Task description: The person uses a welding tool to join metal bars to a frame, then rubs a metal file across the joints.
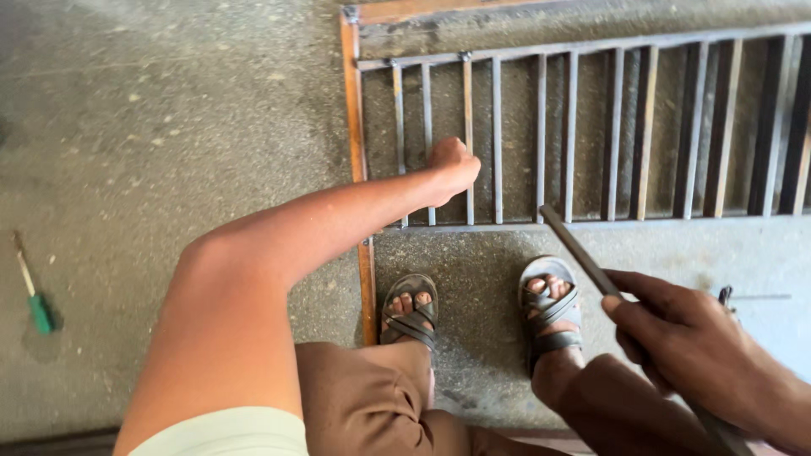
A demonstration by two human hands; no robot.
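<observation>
I count two hands, the left hand (452, 169) and the right hand (676, 338), and two sandalled feet (410, 311). There is one metal grille (591, 135), one flat metal bar (579, 249) and one green-handled screwdriver (34, 295) on the floor (152, 127).

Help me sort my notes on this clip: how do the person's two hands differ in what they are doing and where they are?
The left hand reaches far forward, closed in a grip on a thin upright bar of the flat grey metal grille lying on the concrete floor. The right hand stays near the knees, above the floor, gripping a loose flat grey metal strip angled toward the grille. Both hands are bare and closed on metal.
</observation>
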